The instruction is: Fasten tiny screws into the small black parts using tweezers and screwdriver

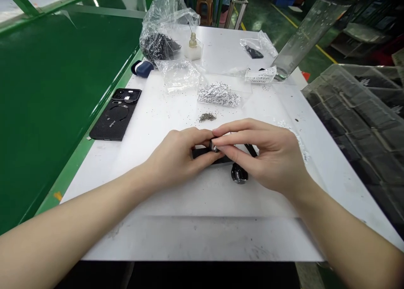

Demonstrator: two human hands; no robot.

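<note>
Over the white foam sheet (176,196), my two hands meet at the fingertips. My left hand (176,154) pinches a small dark part with a shiny metal end (214,145) between thumb and forefinger. From the right, my right hand (268,148) closes thumb and fingers on the same part. A flat black strip (202,153) runs beneath the fingertips; whether it joins the part I cannot tell. Below my right fingers lies a glossy black rounded piece (239,174), partly covered by the hand. Just beyond the hands is a small heap of tiny metal pieces (207,117).
Behind the heap sits a clear tray (202,100) of small white bits. A black phone (113,116) lies left. Farther back are a plastic bag of dark parts (158,44), a small glass bottle (192,40) and a tall clear cylinder (309,36). Compartment boxes (356,112) stand right.
</note>
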